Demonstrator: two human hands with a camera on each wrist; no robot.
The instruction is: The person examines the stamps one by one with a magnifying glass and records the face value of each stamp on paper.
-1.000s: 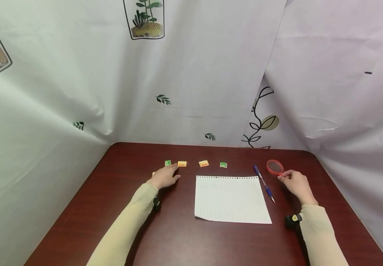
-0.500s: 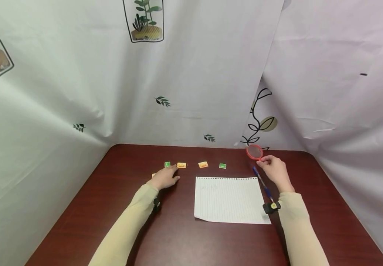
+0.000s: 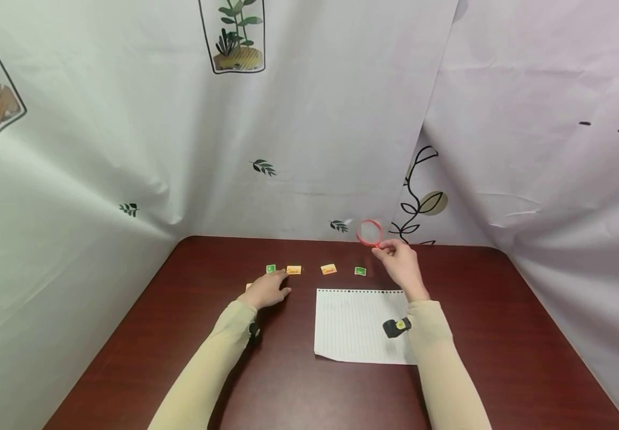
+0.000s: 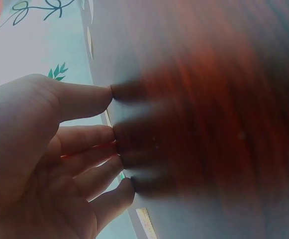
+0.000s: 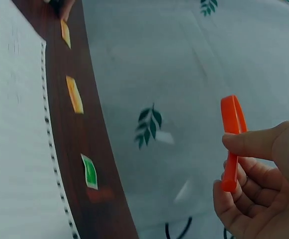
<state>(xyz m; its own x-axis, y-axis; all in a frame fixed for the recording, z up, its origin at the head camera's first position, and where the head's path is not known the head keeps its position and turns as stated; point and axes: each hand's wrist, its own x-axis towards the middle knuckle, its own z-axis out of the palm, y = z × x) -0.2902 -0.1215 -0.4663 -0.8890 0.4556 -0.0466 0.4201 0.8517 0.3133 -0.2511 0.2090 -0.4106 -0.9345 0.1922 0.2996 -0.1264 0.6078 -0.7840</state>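
Observation:
In the head view my right hand [image 3: 402, 267] holds a red-rimmed magnifying glass [image 3: 369, 233] by its short handle, raised above the table's far edge. The right wrist view shows thumb and fingers pinching the orange-red handle [image 5: 231, 172]. My left hand [image 3: 266, 289] rests fingertips-down on the table, fingers fairly straight. Close to its fingertips lie a green stamp [image 3: 270, 269] and an orange stamp [image 3: 294, 270]; another pale orange piece [image 3: 248, 286] is mostly hidden behind that hand. Farther right are a second orange stamp [image 3: 328, 269] and a green stamp [image 3: 360, 271].
A lined sheet of paper [image 3: 355, 325] lies mid-table, its right part covered by the right forearm. The pen seen earlier is hidden behind that arm. White printed cloth [image 3: 309, 131] surrounds the dark red-brown table [image 3: 288, 394].
My right hand has lifted the magnifying glass and carried it left, from beside the pen to above the right green stamp. The left hand has stayed in place.

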